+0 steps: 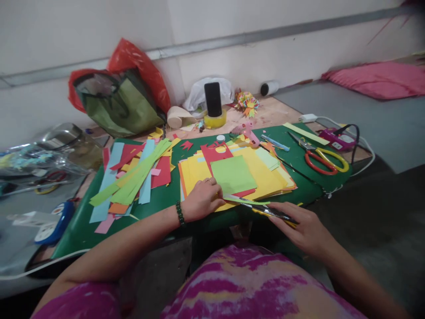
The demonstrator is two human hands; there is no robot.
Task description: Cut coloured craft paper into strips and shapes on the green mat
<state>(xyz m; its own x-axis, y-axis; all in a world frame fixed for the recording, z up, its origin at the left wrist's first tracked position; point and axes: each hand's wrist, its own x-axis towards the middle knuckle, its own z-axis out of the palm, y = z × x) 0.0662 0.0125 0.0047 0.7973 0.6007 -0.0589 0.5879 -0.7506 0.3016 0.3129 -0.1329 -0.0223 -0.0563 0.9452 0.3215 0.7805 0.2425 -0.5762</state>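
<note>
My left hand rests with curled fingers on the near edge of a stack of yellow and orange paper sheets, pinching the end of a thin green paper strip. A light green square sheet lies on top of the stack just beyond the hand. My right hand is closed on a pair of yellow-handled scissors, whose blades point left toward the strip. Both hands are at the front edge of a green cutting mat.
A pile of long coloured paper strips lies left on the mat. Red-and-yellow scissors, a pink glue gun, a phone propped in a tape roll, a green bag and a white cable surround the work area.
</note>
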